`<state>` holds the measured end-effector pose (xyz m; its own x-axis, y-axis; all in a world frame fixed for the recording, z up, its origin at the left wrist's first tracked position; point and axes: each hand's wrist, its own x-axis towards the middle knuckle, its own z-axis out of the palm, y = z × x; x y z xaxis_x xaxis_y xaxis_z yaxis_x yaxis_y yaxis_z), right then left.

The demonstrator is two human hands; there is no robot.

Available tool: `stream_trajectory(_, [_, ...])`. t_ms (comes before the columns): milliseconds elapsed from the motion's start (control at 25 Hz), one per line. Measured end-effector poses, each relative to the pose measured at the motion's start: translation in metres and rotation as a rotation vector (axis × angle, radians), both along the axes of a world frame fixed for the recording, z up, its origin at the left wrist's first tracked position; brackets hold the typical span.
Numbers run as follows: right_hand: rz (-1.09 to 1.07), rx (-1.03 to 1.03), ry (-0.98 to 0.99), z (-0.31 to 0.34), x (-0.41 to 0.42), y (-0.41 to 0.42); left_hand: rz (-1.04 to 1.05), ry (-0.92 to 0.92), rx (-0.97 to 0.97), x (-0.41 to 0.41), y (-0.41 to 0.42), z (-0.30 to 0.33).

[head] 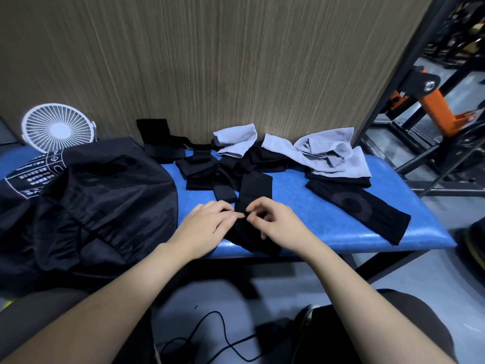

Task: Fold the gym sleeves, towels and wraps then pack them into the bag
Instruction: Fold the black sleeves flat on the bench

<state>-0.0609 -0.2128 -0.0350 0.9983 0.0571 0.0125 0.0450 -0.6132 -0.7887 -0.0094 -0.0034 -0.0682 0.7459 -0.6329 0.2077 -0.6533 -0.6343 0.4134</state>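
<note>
A thin black cord (220, 337) loops over the grey floor between my knees, at six o'clock. Above it my two forearms reach in toward the near edge of the blue padded bench (301, 206). My left hand (207, 224) lies on a long black sleeve (253, 193), its fingers loosely curled and their tips pinching the fabric. My right hand (275, 222) meets it from three o'clock, thumb and forefinger nipping the same cloth, the other fingers curled under. The sleeve runs from the bench's near edge away toward twelve o'clock.

At nine o'clock from my hands a big black bag (86, 203) slumps over the left end of the bench, with white print on its far side. At two o'clock a second black sleeve with a round knee patch (359, 208) lies slantwise, well apart from my fingers. Farther, at twelve o'clock, a heap of black wraps (202, 169) sprawls in loose strips, and light grey towels (322, 151) lie crumpled on more black cloth toward one o'clock. Behind the bag, at ten o'clock, a small white fan (59, 127) stands against the wood-grain wall panel (210, 61). An orange and black gym frame (433, 101) stands at two o'clock, farthest off.
</note>
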Motion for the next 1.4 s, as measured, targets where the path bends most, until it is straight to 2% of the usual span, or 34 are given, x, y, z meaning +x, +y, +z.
stream_trajectory(120, [-0.022, -0.369, -0.062, -0.007, -0.005, -0.019, 0.046, -0.019, 0.005, 0.0, -0.002, -0.002])
stream_trajectory(200, [-0.009, -0.483, -0.007, -0.013, -0.013, -0.03, 0.06, -0.039, 0.028, -0.002, -0.001, -0.001])
stream_trajectory(280, [0.03, -0.502, 0.024, -0.017, -0.02, -0.036, 0.065, -0.041, 0.033, -0.005, 0.0, 0.0])
stream_trajectory(560, [0.129, -0.532, -0.091, -0.024, -0.006, -0.023, 0.152, -0.121, 0.081, -0.001, 0.015, 0.007])
stream_trajectory(720, [0.195, -0.519, -0.119, -0.025, 0.007, -0.009, 0.192, -0.089, 0.118, 0.008, 0.035, 0.011])
stream_trajectory(920, [0.203, -0.544, -0.156, -0.033, 0.022, 0.007, 0.131, -0.129, 0.11, 0.012, 0.05, 0.006])
stream_trajectory(1120, [0.247, -0.503, -0.119, -0.029, 0.024, -0.002, 0.05, 0.034, 0.249, 0.01, 0.055, -0.001])
stream_trajectory(1200, [0.242, -0.536, -0.147, -0.026, 0.02, -0.007, 0.05, 0.007, 0.293, 0.006, 0.056, 0.0])
stream_trajectory(1320, [0.192, -0.557, -0.254, -0.024, 0.018, -0.008, 0.08, -0.081, 0.256, 0.002, 0.054, 0.002])
stream_trajectory(1400, [0.204, -0.577, -0.267, -0.027, 0.019, -0.006, 0.079, -0.074, 0.267, 0.001, 0.054, -0.001])
